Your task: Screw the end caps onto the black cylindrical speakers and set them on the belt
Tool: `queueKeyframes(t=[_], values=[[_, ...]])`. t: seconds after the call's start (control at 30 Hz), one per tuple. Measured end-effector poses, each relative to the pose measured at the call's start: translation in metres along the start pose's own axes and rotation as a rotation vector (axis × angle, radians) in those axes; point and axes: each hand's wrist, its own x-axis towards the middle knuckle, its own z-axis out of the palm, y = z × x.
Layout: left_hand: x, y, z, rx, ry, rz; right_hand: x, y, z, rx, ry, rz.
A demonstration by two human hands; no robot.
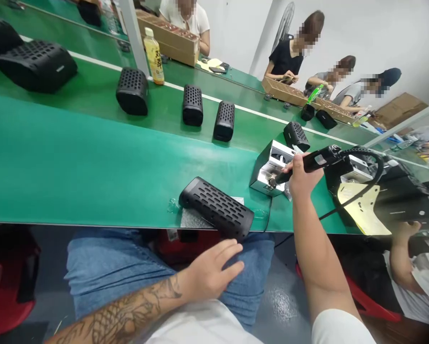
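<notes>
My right hand (301, 177) grips a black electric screwdriver (316, 161), its tip pointing down-left into a small silver metal box (272, 167) on the green table. My left hand (211, 268) rests with fingers spread on my blue-jeaned thigh, just below the table edge. Right above it a black perforated speaker shell (217, 207) lies on a clear plastic bag at the table's front edge, partly overhanging.
Several black perforated shells (193, 105) stand along the green conveyor belt (92, 95); a yellow drink bottle (154, 56) stands behind. Black parts and a cream plate (361, 208) lie right, by a neighbour's arm (401, 258). Several people work at cardboard trays (171, 40) across.
</notes>
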Motion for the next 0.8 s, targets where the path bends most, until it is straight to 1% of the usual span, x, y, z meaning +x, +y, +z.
queueKeyframes(t=[0.03,0.07,0.13,0.2,0.23,0.3,0.37,0.47,0.53,0.63,0.8], values=[[0.02,-0.011,-0.02,0.046,-0.07,0.048,-0.001,0.007,0.0,0.004,-0.006,0.005],[0.04,-0.022,-0.041,0.112,-0.121,0.058,-0.002,0.011,-0.001,0.009,-0.014,0.01],[0.079,-0.048,-0.078,0.239,-0.192,-0.019,-0.004,0.014,-0.002,0.019,-0.028,0.013],[0.107,-0.071,-0.102,0.3,-0.284,-0.07,-0.006,0.008,-0.004,0.045,-0.037,0.01],[0.116,-0.079,-0.108,0.329,-0.306,-0.102,-0.008,0.002,-0.006,0.064,-0.042,0.011],[0.123,-0.09,-0.11,0.389,-0.299,-0.165,-0.016,-0.017,-0.009,0.128,-0.054,0.012],[0.12,-0.093,-0.104,0.445,-0.249,-0.227,-0.03,-0.044,-0.012,0.214,-0.086,0.014],[0.114,-0.091,-0.096,0.456,-0.208,-0.274,-0.06,-0.086,-0.013,0.365,-0.21,0.005],[0.114,-0.088,-0.095,0.449,-0.212,-0.293,-0.08,-0.106,-0.009,0.458,-0.318,0.001],[0.122,-0.08,-0.1,0.504,-0.274,-0.336,-0.1,-0.116,0.003,0.529,-0.415,0.008],[0.138,-0.059,-0.11,0.635,-0.434,-0.39,-0.11,-0.104,0.02,0.475,-0.436,0.079]])
